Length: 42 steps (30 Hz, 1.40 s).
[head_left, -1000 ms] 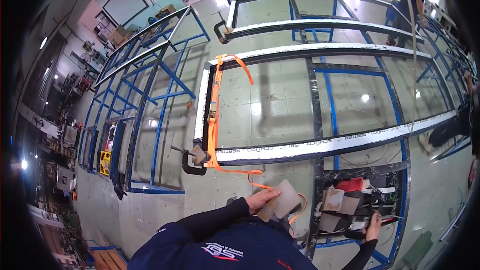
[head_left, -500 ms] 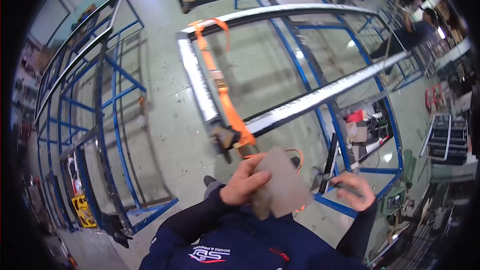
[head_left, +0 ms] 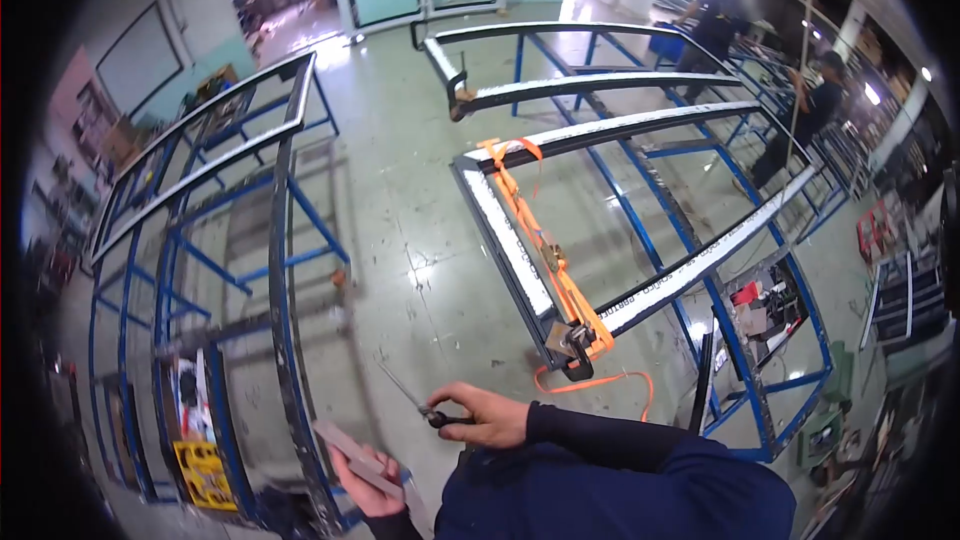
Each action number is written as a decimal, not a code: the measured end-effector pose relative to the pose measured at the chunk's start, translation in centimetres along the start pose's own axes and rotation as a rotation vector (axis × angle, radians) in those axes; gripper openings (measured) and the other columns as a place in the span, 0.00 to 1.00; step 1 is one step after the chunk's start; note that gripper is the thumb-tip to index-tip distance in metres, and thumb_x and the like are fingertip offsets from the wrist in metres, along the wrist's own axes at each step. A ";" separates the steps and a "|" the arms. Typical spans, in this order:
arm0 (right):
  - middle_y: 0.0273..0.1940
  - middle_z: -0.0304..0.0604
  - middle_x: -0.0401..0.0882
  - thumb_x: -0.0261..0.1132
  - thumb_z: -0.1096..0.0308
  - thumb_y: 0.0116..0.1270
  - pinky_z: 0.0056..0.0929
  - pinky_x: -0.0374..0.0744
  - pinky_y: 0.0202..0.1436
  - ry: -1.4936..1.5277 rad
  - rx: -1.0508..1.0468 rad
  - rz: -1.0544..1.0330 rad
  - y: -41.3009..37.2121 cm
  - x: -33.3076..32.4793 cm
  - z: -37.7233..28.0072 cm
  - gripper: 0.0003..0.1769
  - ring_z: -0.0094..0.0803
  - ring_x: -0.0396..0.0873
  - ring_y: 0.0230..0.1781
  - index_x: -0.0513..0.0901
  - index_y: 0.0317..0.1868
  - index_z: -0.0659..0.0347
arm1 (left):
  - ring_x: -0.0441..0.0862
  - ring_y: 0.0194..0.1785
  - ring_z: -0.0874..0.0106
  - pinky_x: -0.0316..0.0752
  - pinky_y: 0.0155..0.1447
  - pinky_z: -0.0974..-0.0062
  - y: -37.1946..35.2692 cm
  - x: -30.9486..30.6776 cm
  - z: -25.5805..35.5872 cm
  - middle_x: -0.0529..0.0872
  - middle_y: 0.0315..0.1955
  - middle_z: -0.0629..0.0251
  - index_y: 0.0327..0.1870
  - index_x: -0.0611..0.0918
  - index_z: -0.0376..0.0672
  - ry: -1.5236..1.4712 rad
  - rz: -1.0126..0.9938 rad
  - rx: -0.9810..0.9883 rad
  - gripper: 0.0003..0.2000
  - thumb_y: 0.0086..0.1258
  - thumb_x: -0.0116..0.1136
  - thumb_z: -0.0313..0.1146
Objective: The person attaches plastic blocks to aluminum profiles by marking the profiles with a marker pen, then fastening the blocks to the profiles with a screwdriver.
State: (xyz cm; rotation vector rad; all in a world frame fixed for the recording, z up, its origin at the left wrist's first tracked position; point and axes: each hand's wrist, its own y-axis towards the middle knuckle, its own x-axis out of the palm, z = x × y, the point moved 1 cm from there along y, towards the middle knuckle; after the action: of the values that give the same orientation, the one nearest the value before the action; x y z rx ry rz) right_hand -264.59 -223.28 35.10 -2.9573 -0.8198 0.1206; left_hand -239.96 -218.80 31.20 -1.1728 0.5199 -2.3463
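My left hand (head_left: 368, 488), low in the view, is closed round a flat greyish-brown piece (head_left: 358, 458) that is tilted beside the blue stand on the left. To the right of it, my right hand (head_left: 492, 418) grips a tool (head_left: 436, 417) with a dark handle, and its thin shaft points up and left. An orange strap (head_left: 520, 208) runs along the short side of a black and white frame (head_left: 515, 255) ahead. At that frame's near corner sits a dark clamp (head_left: 575, 342).
Blue metal stands (head_left: 240, 287) fill the left side, with a yellow tray (head_left: 205, 475) low on one. A second frame (head_left: 610, 85) lies farther back. Two people stand at the back right. Loose orange strap (head_left: 600, 378) trails near my right arm.
The view has swung left. Both hands now appear farther left, beside the left stand. The flat piece is now seen nearly edge-on, and the tool's shaft points left.
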 end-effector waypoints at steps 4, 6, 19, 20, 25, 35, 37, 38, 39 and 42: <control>0.50 0.50 0.76 0.65 0.51 0.72 0.38 0.74 0.58 -0.124 0.104 0.052 4.9 -0.5 1.6 0.20 0.45 0.76 0.52 0.78 0.50 0.60 | 0.62 0.14 0.78 0.58 0.18 0.78 2.8 -1.5 -0.6 0.71 0.18 0.73 0.41 0.76 0.50 0.013 0.075 -0.147 0.20 0.77 0.49 0.58; 0.47 0.50 0.79 0.63 0.53 0.74 0.39 0.74 0.58 -0.178 -0.035 0.195 7.7 -1.1 3.6 0.17 0.46 0.76 0.52 0.79 0.50 0.59 | 0.62 0.14 0.77 0.57 0.19 0.77 5.7 -1.0 -0.7 0.72 0.19 0.72 0.37 0.75 0.49 0.124 0.143 -0.163 0.22 0.75 0.50 0.61; 0.52 0.41 0.71 0.69 0.60 0.71 0.28 0.80 0.43 0.425 0.113 0.667 18.1 -20.5 5.8 0.13 0.27 0.77 0.35 0.78 0.46 0.59 | 0.77 0.25 0.70 0.75 0.29 0.69 31.1 24.2 -7.4 0.78 0.28 0.67 0.51 0.76 0.47 0.768 -0.344 -0.438 0.24 0.74 0.52 0.60; 0.49 0.41 0.74 0.68 0.60 0.72 0.28 0.80 0.44 0.437 0.149 0.654 19.2 -21.5 5.5 0.12 0.27 0.78 0.36 0.78 0.45 0.59 | 0.77 0.25 0.70 0.75 0.29 0.69 32.6 26.1 -7.6 0.78 0.29 0.67 0.51 0.76 0.47 0.790 -0.385 -0.411 0.24 0.74 0.52 0.60; 0.38 0.49 0.83 0.68 0.45 0.69 0.34 0.79 0.46 -0.026 -0.072 0.998 22.7 -25.1 6.5 0.27 0.35 0.80 0.39 0.80 0.48 0.65 | 0.83 0.41 0.66 0.80 0.44 0.66 37.3 36.8 -13.1 0.82 0.41 0.63 0.59 0.74 0.45 0.781 -0.846 -0.429 0.27 0.76 0.47 0.60; 0.36 0.48 0.81 0.72 0.53 0.67 0.33 0.77 0.42 0.060 0.232 1.606 30.6 -27.0 7.6 0.20 0.36 0.81 0.39 0.82 0.39 0.65 | 0.79 0.55 0.69 0.75 0.59 0.67 44.4 48.0 -20.6 0.80 0.54 0.63 0.64 0.71 0.43 0.922 -1.312 -0.696 0.18 0.81 0.51 0.41; 0.35 0.48 0.81 0.70 0.54 0.69 0.32 0.77 0.42 0.121 0.236 1.785 34.4 -26.7 7.8 0.19 0.35 0.80 0.38 0.82 0.39 0.66 | 0.79 0.56 0.69 0.75 0.59 0.67 45.7 49.8 -20.8 0.80 0.54 0.63 0.64 0.71 0.42 0.984 -1.354 -0.760 0.17 0.81 0.51 0.40; 0.35 0.48 0.81 0.69 0.54 0.70 0.32 0.77 0.42 0.147 0.199 1.869 35.9 -26.6 7.7 0.19 0.35 0.80 0.38 0.82 0.40 0.66 | 0.79 0.56 0.70 0.75 0.59 0.67 46.2 50.3 -20.8 0.80 0.55 0.63 0.64 0.71 0.42 1.014 -1.367 -0.787 0.17 0.81 0.50 0.40; 0.36 0.46 0.81 0.68 0.55 0.71 0.30 0.77 0.43 0.181 0.254 1.891 36.9 -26.5 7.3 0.18 0.31 0.80 0.38 0.82 0.41 0.65 | 0.80 0.54 0.71 0.76 0.58 0.69 46.6 50.9 -21.0 0.82 0.53 0.63 0.61 0.72 0.41 1.020 -1.415 -0.809 0.15 0.82 0.50 0.38; 0.33 0.40 0.79 0.70 0.55 0.70 0.26 0.75 0.34 0.294 0.160 2.194 40.1 -25.7 5.7 0.18 0.25 0.76 0.29 0.81 0.38 0.64 | 0.80 0.53 0.71 0.75 0.59 0.69 48.2 50.9 -22.0 0.82 0.53 0.63 0.62 0.72 0.40 1.060 -1.549 -0.887 0.16 0.82 0.50 0.40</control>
State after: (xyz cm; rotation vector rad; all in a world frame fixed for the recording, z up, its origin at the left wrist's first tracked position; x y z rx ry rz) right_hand -266.65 -270.57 27.30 -2.0002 2.2202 -0.1453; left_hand -273.57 -283.99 26.29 -0.2981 1.4799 -4.3595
